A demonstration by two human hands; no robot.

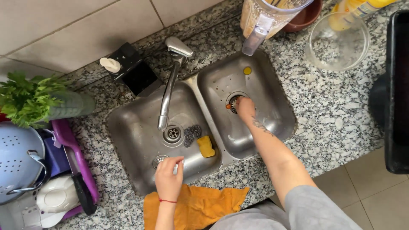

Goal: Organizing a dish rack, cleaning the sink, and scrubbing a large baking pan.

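Two hands work a double sink (272, 127): right hand (245, 106) pinching at the right basin's drain (233, 101), left hand (168, 179) closed on a strainer (159, 160) near the front rim.

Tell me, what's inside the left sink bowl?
In the left sink bowl lie a yellow sponge and dark steel wool beside the drain. The left hand holds a small round strainer, partly covering it.

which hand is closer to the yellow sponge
Left. The left hand rests on the near edge of the left basin, just short of the yellow sponge. The right hand is at the right basin's drain, across the divider.
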